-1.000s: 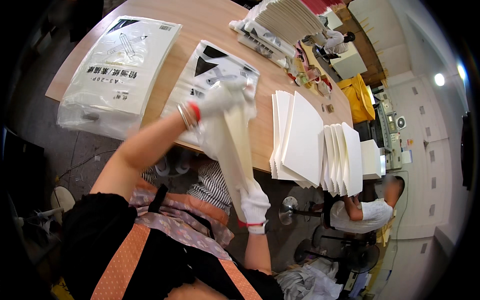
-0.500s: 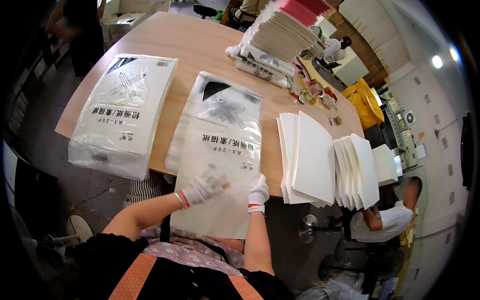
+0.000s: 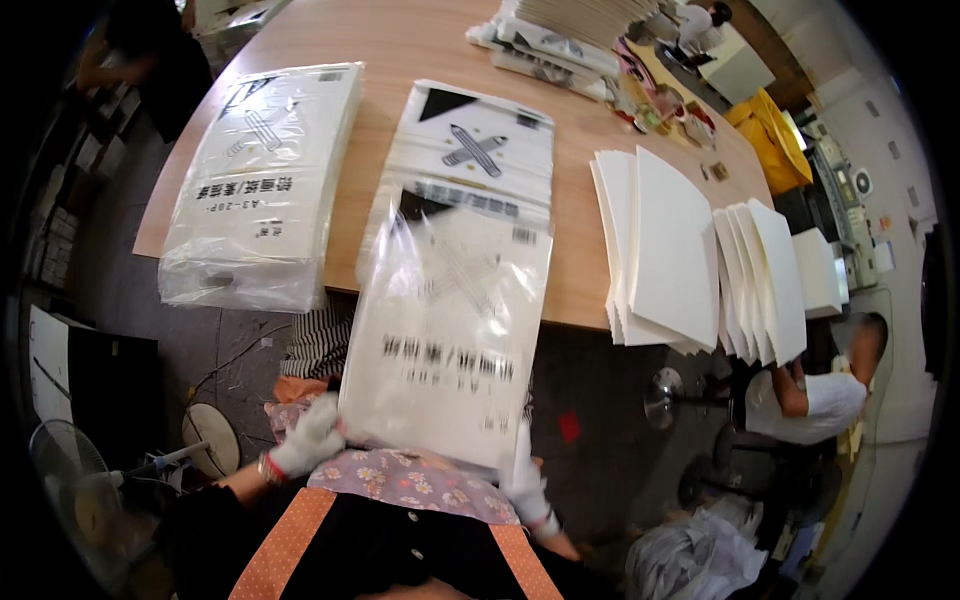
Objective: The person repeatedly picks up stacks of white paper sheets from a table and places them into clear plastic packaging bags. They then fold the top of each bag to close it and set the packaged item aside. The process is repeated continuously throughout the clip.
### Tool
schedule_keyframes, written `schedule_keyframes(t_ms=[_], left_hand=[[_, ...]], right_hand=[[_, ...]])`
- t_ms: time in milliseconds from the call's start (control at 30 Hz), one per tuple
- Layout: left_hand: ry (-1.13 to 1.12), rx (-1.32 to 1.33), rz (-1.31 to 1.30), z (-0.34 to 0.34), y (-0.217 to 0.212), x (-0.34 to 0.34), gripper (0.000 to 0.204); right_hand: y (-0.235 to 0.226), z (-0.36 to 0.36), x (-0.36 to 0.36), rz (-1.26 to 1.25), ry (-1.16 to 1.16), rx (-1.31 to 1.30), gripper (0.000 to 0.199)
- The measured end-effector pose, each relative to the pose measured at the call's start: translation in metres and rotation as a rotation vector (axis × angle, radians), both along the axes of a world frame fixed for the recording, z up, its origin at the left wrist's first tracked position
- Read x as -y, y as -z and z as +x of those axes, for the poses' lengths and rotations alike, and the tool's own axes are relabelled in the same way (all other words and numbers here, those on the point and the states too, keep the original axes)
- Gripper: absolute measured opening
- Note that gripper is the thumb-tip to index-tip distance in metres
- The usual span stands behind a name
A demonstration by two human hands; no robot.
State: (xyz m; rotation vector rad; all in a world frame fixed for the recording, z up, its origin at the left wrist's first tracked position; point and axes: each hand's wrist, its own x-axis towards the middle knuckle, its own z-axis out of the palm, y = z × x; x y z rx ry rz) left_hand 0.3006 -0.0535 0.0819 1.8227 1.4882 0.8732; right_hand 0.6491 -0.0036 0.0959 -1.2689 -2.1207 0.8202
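To the left of the wooden table (image 3: pixel 400 50) lay a thick pile of wrapped packs (image 3: pixel 255 200); in the middle was a lower pile (image 3: pixel 490 140); to the right of that stood two fanned stacks of white sheets, a larger one (image 3: pixel 675 245) and a smaller one (image 3: pixel 770 285), with small odds and ends (image 3: pixel 665 100) beyond and a yellow bag (image 3: pixel 770 145) at the far right; a seated co-worker in a white shirt (image 3: pixel 820 405) was past the sheets.

The pack (image 3: pixel 445 350) overlapped the middle pile and jutted over the table's near edge to the flowered apron (image 3: pixel 420 482); half a second earlier a plain white stretch hung there with the left hand across its face, and now crossed pencils and a dark corner showed. The left hand (image 3: pixel 312 437) had moved to the pack's lower left corner, the right hand (image 3: pixel 525 485) to its lower right; they were well apart, and I could not tell whether either gripped.

Wood showed in strips either side of the middle pile; grey floor lay right of the pack, below the table's edge.
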Motion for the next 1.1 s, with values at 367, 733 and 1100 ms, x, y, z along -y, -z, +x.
schedule_keyframes(t_ms=[367,733,1100], left_hand=[[-0.296,0.675,-0.085,0.033,0.003,-0.039,0.018],[0.052,0.411,0.479,0.037,-0.124,-0.098,0.014],[-0.991,1.096,0.641,-0.240,-0.021,-0.111,0.009]], right_hand=[[-0.030,0.031,-0.036,0.089,0.397,0.375,0.036],[-0.009,-0.066,-0.093,-0.590,0.306,-0.684,0.043],[0.001,-0.315,-0.163,-1.045,-0.328,-0.803,0.020]])
